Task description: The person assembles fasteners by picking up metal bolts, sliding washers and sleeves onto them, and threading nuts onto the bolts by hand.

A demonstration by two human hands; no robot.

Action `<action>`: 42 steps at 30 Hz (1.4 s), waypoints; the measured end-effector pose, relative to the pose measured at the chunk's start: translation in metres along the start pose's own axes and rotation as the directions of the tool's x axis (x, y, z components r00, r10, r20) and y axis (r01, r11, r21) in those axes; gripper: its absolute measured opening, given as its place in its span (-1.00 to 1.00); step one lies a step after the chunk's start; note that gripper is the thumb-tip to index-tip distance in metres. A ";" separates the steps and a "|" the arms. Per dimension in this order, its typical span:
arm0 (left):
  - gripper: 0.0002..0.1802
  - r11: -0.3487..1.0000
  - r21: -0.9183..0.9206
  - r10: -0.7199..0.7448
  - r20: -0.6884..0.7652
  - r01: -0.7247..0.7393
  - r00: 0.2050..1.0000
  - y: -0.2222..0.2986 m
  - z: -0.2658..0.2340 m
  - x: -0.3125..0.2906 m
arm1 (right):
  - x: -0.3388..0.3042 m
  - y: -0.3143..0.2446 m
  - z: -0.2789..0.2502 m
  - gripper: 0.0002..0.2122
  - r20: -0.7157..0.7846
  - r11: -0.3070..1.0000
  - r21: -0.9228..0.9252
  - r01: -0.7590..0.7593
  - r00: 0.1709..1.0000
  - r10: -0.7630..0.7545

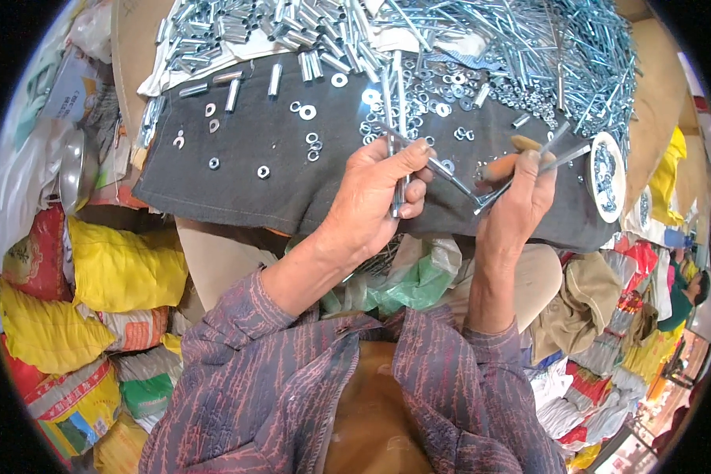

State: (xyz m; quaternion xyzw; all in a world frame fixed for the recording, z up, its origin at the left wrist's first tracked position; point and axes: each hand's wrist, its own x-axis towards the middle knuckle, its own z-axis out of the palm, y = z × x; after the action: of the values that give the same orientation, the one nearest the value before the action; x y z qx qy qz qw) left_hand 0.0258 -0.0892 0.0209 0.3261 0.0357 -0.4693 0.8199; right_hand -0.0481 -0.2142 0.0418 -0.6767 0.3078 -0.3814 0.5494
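My left hand [375, 182] is closed around shiny metal rods. One stands upright through the fist, and a slanting rod [453, 178] sticks out past the thumb toward the right hand. Between thumb and fingers, my right hand [520, 193] grips a few thin metal rods [567, 156], whose lower ends come close to the slanting rod's tip. I cannot tell whether they touch. Just beyond both hands, washers [307, 112] and nuts [263, 171] lie scattered on a dark cloth [237, 150]. Short metal sleeves [275, 80] lie at its far side.
A pile of sleeves [292, 28] covers the far left, and a large heap of long rods [584, 55] the far right. A white bowl of small metal parts [607, 178] stands at the right edge. Yellow sacks [126, 265] lie left of me; a green plastic bag [411, 284] is below my hands.
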 end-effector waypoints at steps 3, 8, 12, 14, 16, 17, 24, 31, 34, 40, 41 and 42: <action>-0.83 0.995 0.033 -0.096 -0.037 0.098 0.995 -0.016 0.013 -0.002 | -0.005 -0.005 0.015 -0.79 -0.165 0.941 0.331 -0.071 0.978 0.131; -0.76 0.996 0.070 -0.052 0.019 0.050 0.998 -0.012 0.023 0.008 | 0.003 -0.016 0.003 -0.75 -0.003 0.789 0.605 -0.102 0.992 0.130; -0.76 0.999 0.041 -0.040 0.076 0.037 0.996 0.007 0.032 0.030 | 0.015 -0.009 -0.022 -0.71 0.000 0.749 0.632 -0.198 0.967 0.256; -0.82 0.990 0.092 -0.119 0.157 0.106 0.980 0.020 0.029 0.056 | 0.014 -0.009 -0.027 -0.73 0.036 0.784 0.580 -0.222 0.968 0.248; -0.79 0.908 0.419 0.008 0.046 -0.026 0.999 0.017 0.047 0.076 | 0.015 0.001 -0.030 -0.73 0.096 0.798 0.551 -0.245 0.968 0.231; -0.79 0.905 0.424 0.013 0.041 -0.029 0.999 0.014 0.049 0.090 | 0.015 0.004 -0.029 -0.72 0.176 0.810 0.519 -0.273 0.962 0.211; -0.76 -0.522 0.833 0.339 0.401 -0.185 0.851 -0.007 0.064 0.133 | 0.016 0.017 -0.034 -0.68 0.241 0.868 0.415 -0.273 0.953 0.184; -0.88 0.600 0.782 0.157 0.088 -0.166 0.984 0.027 0.052 0.105 | 0.012 0.018 -0.047 -0.60 0.364 0.912 0.244 -0.330 0.903 0.230; -0.88 0.859 0.513 -0.055 0.112 -0.011 0.992 0.030 0.049 0.089 | 0.007 0.015 -0.044 -0.56 0.473 0.906 0.215 -0.366 0.850 0.231; -0.87 0.895 0.444 -0.088 0.093 0.038 0.992 0.017 0.051 0.073 | 0.006 0.008 -0.044 -0.57 0.503 0.913 0.196 -0.356 0.836 0.218; -0.86 0.894 0.447 -0.069 0.081 0.026 0.994 0.016 0.053 0.070 | 0.005 0.008 -0.044 -0.58 0.483 0.913 0.191 -0.360 0.844 0.232; -0.86 0.894 0.447 -0.070 0.083 0.026 0.994 0.015 0.054 0.068 | 0.004 0.008 -0.044 -0.59 0.462 0.912 0.187 -0.364 0.852 0.245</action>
State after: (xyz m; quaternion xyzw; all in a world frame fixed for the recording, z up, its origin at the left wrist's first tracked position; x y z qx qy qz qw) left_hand 0.0623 -0.1655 0.0454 0.4810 -0.1044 -0.5003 0.7124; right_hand -0.0838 -0.2421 0.0392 -0.6053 0.2292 -0.1684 0.7434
